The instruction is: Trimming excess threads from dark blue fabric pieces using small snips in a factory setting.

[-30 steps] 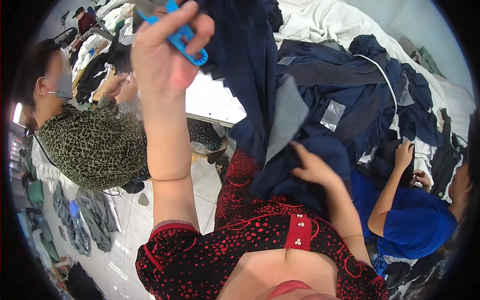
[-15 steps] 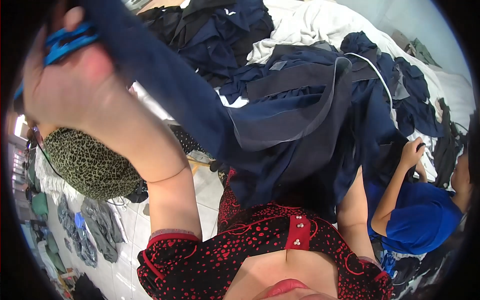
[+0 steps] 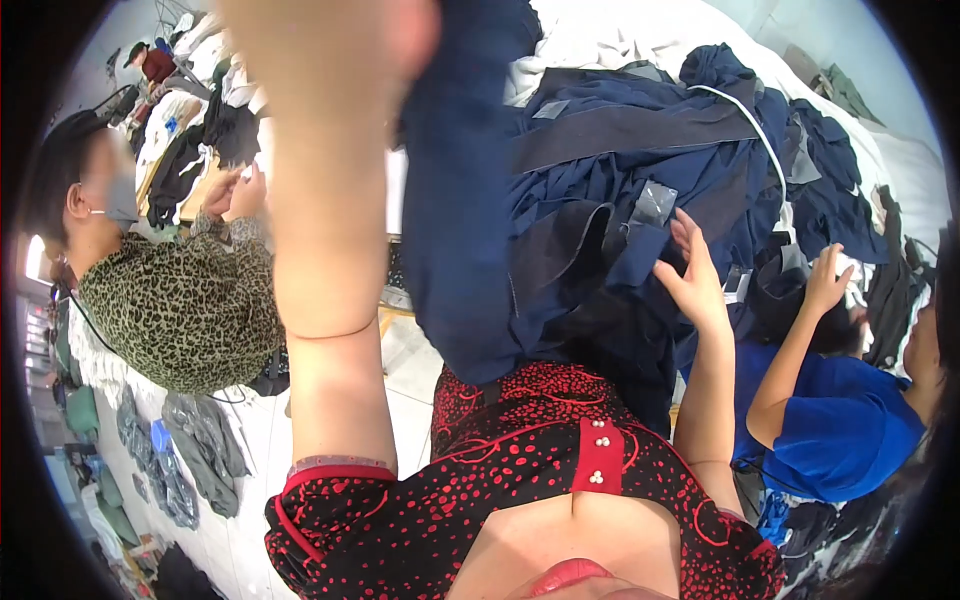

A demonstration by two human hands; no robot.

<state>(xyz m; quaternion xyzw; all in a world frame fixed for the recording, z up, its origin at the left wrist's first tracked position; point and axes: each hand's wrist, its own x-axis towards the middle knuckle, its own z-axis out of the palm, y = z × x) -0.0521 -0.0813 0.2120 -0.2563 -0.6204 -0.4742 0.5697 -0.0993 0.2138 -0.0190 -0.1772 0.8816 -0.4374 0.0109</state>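
Crossing navy garments [image 3: 620,170]: white cord [image 3: 768,148]; beyond, white cloth [image 3: 640,35]; blue-sleeved co-worker [image 3: 835,425] right.

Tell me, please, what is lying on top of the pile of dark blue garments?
On the pile lie a shiny packet, near the right hand, and a white cord. Whatever the pile covers cannot be seen.
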